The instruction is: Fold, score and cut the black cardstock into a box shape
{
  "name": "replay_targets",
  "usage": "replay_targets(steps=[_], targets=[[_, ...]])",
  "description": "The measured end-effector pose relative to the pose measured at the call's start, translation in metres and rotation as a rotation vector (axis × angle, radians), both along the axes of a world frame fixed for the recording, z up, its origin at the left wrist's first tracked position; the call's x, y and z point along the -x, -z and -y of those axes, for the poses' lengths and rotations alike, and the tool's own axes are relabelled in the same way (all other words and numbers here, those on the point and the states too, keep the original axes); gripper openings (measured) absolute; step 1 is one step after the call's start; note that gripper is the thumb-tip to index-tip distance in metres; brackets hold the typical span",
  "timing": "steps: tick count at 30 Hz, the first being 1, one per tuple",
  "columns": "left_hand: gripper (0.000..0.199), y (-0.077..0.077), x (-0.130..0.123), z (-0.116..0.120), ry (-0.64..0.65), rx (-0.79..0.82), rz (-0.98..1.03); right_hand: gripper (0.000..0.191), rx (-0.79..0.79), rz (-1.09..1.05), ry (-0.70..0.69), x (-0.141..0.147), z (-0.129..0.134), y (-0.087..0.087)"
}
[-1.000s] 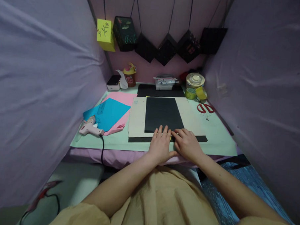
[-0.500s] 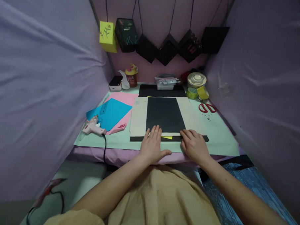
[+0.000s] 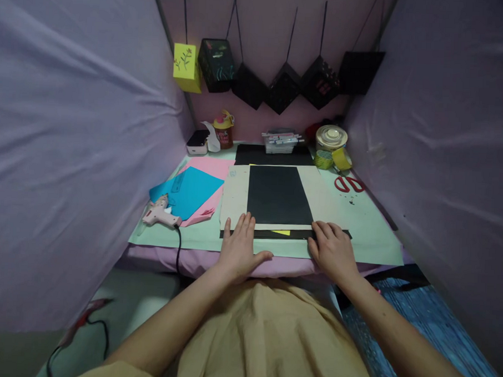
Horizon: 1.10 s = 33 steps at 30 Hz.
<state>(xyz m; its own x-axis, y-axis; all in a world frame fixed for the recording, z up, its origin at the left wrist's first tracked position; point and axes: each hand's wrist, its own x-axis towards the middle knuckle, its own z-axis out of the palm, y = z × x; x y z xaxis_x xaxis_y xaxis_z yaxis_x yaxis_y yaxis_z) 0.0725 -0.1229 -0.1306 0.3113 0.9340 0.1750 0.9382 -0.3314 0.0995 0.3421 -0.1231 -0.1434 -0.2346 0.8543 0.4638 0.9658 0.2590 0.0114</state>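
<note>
Blk sheet point(image 3: 278, 195), long axis fwd; L hand point(image 3: 238, 248) splayed, R hand point(image 3: 334, 251) half-curled, grip unclear, at nr corners.

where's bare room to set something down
The widest bare patch of green sheet lies front right, between red scissors, right hand and front edge. A smaller one lies between pink paper, glue-gun cord and left hand. Crowded: the middle with cream board and black paper, the back around clear container.
</note>
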Motion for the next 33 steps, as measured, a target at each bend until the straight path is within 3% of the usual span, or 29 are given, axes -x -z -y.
replay_targets(steps=[3,6,10,16,24,33], targets=[[0.087,-0.008,-0.002,0.003,0.043,-0.066,0.056,0.039,-0.036,-0.08,-0.045,0.005,0.0,-0.013],[0.065,-0.014,-0.014,0.003,0.177,-0.157,0.099,0.038,-0.046,-0.124,-0.206,0.022,-0.001,-0.024],[0.044,-0.008,-0.031,-0.003,0.242,-0.159,0.125,0.033,0.026,-0.076,-0.365,0.049,-0.008,-0.021],[0.046,0.001,-0.033,-0.009,0.219,-0.149,0.097,0.034,0.073,-0.032,-0.338,0.06,-0.016,-0.009],[0.041,-0.016,-0.033,-0.009,0.241,-0.154,-0.037,0.029,0.102,0.146,-0.337,0.062,-0.016,-0.027],[0.047,-0.01,0.001,0.002,0.082,-0.164,-0.069,0.031,0.048,0.148,-0.211,0.02,-0.008,-0.018]])
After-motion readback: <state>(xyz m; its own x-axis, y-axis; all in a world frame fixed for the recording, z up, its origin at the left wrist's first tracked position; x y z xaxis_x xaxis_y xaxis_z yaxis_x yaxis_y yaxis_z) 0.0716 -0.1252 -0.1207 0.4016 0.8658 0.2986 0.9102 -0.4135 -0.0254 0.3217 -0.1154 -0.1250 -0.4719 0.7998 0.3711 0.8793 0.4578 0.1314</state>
